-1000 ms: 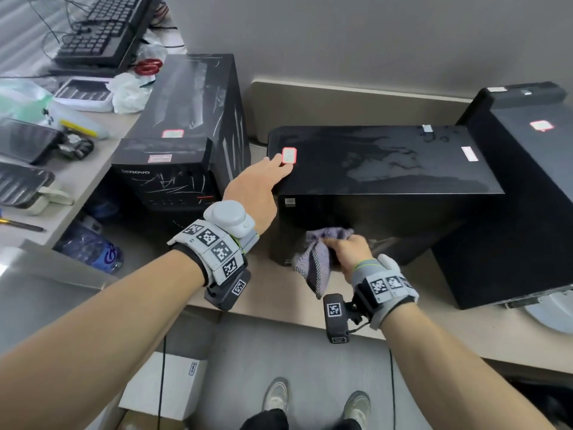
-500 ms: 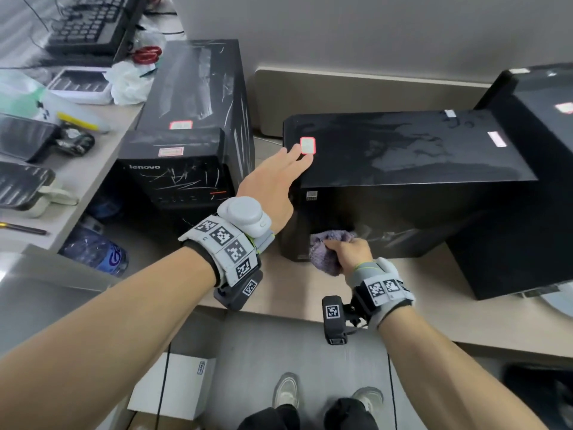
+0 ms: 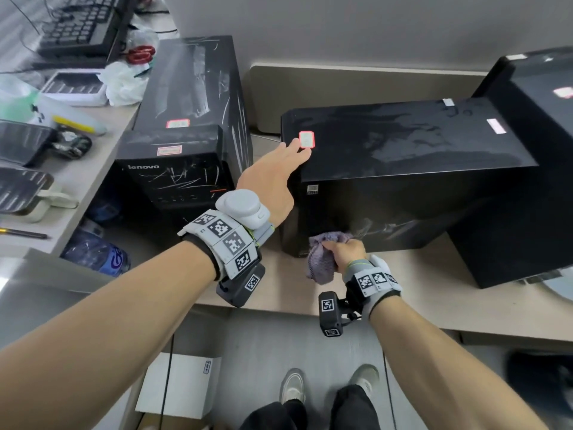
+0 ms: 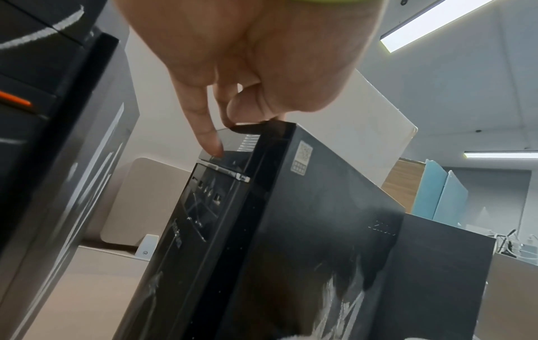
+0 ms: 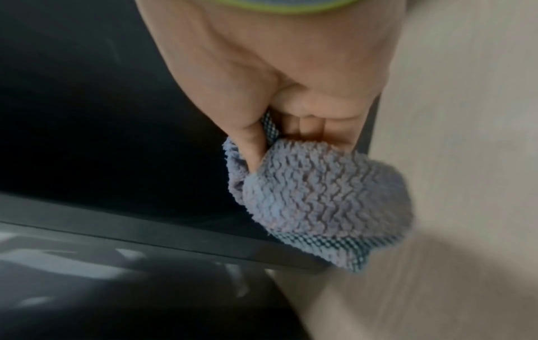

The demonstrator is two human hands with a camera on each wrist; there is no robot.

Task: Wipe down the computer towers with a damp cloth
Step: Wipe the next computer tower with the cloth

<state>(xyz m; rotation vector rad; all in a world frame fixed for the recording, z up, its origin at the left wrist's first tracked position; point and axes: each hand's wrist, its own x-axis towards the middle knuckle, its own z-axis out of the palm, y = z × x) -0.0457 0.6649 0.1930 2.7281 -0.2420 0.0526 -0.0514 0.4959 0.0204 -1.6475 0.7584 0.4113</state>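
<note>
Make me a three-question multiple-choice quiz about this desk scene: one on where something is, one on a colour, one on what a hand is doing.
1. Where does the left hand rest?
A. on the keyboard
B. on the middle tower's top corner
C. on the floor

2. What colour is the cloth?
A. bluish purple
B. bright yellow
C. red

3. What is the right hand doing?
A. hanging empty
B. gripping the cloth
C. holding scissors

Answers: B, its fingers lie by the red-edged sticker on the middle tower; A, the right wrist view shows it; B, fingers curl around it against the tower's side.
</note>
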